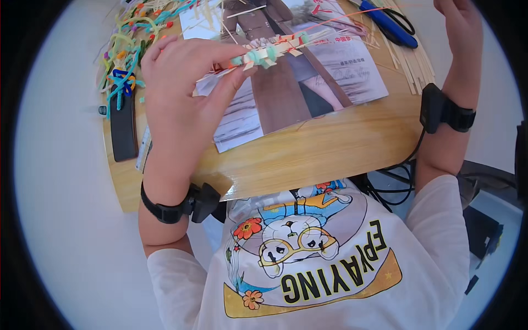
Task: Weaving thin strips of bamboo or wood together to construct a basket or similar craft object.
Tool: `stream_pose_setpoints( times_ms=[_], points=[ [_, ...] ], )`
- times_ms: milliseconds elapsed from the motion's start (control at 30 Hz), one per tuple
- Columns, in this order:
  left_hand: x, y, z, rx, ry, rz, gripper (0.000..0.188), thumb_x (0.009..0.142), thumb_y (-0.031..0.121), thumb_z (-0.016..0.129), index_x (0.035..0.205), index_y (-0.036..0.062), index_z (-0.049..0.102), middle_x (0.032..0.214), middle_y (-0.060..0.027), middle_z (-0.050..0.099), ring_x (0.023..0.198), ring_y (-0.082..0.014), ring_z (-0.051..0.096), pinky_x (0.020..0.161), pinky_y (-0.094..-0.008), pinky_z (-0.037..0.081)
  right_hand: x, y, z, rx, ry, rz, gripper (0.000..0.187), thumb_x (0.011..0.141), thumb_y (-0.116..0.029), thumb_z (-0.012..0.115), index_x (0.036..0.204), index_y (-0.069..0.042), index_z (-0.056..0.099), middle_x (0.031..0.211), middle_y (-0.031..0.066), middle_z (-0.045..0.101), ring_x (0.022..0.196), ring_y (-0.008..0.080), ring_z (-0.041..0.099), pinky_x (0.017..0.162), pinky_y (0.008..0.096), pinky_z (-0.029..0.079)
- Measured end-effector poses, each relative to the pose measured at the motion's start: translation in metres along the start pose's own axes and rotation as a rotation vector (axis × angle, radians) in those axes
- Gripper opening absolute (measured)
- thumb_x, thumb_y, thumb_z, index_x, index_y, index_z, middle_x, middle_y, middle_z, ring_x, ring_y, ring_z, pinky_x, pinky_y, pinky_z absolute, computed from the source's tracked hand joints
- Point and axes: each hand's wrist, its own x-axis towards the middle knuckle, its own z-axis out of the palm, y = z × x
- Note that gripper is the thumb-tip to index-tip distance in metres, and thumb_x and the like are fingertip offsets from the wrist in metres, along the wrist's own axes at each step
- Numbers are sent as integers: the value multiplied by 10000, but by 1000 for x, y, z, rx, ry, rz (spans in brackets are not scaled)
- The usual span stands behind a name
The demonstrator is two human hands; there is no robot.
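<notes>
My left hand (184, 91) is closed, thumb and fingers pinching one end of a small craft piece (267, 54) of cream strips with pale green bits and red thread wound on it. The piece is held above a large printed sheet (239, 132). From its far end a red thread (346, 18) stretches taut toward the upper right. My right hand (459, 25) is raised at the top right edge, fingers curled where the thread leads. Its fingertips are partly cut off by the frame.
Colourful pipe cleaners (129, 58) and thin sticks crowd the table's far left. Nearby are a dark flat case (124, 129) and a ruler (144, 148). A blue-and-black-handled cutting tool (393, 27) lies beside pale strips (410, 66) at the right. Black cables (393, 190) hang by the table edge.
</notes>
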Motion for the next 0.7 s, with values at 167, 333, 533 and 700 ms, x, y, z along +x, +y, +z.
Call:
stream_pose_setpoints(
  times_ms=[167, 333, 533, 700],
  points=[
    [-5, -4, 2, -57, -4, -17, 180, 720, 104, 782, 885, 138, 720, 788, 29, 657, 793, -137, 595, 975, -370, 348, 4, 57, -6, 144, -351, -4, 53, 919, -49, 566, 870, -30, 570, 739, -5, 567, 684, 62, 525, 616, 210, 424],
    [5, -4, -4, 7, -24, 30, 200, 729, 84, 791, 905, 93, 695, 806, -3, 651, 805, -149, 601, 1006, -385, 379, -25, 7, -9, -267, -364, 116, 76, 909, -13, 552, 837, -24, 573, 745, -22, 554, 692, 48, 492, 633, 202, 413],
    [2, 1, -3, 97, -25, 128, 236, 679, 30, 759, 882, 138, 707, 785, 20, 636, 790, -155, 599, 981, -391, 381, -15, 2, 0, -204, -203, -41, 82, 918, -18, 556, 840, -30, 578, 736, -34, 538, 669, 46, 471, 619, 199, 406],
    [2, 3, -3, 106, -23, 173, 289, 669, 25, 778, 928, 142, 724, 779, 12, 620, 794, -151, 595, 981, -382, 389, -26, -5, 20, -173, -62, -75, 68, 927, -34, 567, 864, -32, 594, 754, -31, 549, 662, 46, 471, 600, 202, 404]
  ],
)
